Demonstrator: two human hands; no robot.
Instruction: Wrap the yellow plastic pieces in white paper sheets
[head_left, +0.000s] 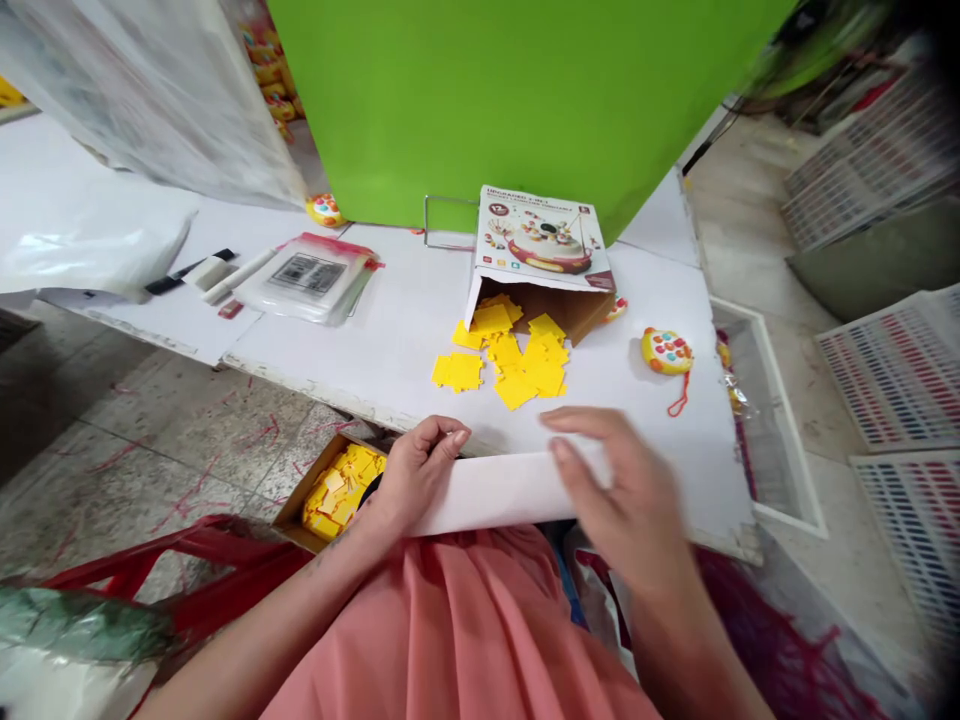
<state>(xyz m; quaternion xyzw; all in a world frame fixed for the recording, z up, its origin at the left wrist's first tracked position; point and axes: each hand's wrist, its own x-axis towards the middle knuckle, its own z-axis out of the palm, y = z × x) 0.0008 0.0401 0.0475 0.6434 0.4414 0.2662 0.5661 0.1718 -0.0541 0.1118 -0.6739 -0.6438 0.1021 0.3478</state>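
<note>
My left hand [420,472] is at the left end of a white paper-like strip [502,492] above my lap. Its thumb presses against the curled fingers, and whatever they hold is hidden. My right hand [626,490], slightly blurred, hovers over the strip's right end, thumb and forefinger apart with nothing visible between them. Just beyond both hands lies a loose pile of flat yellow plastic pieces [517,365]. They spill from the open end of a printed toy box [540,240] lying on its side on the white table [390,330].
A yellow toy with coloured buttons and a red cord [667,350] sits at right. Plastic bags [311,278] and a white marker [240,275] lie at left. A green panel [487,100] stands behind. Below the table's edge is a carton of yellow pieces [341,490].
</note>
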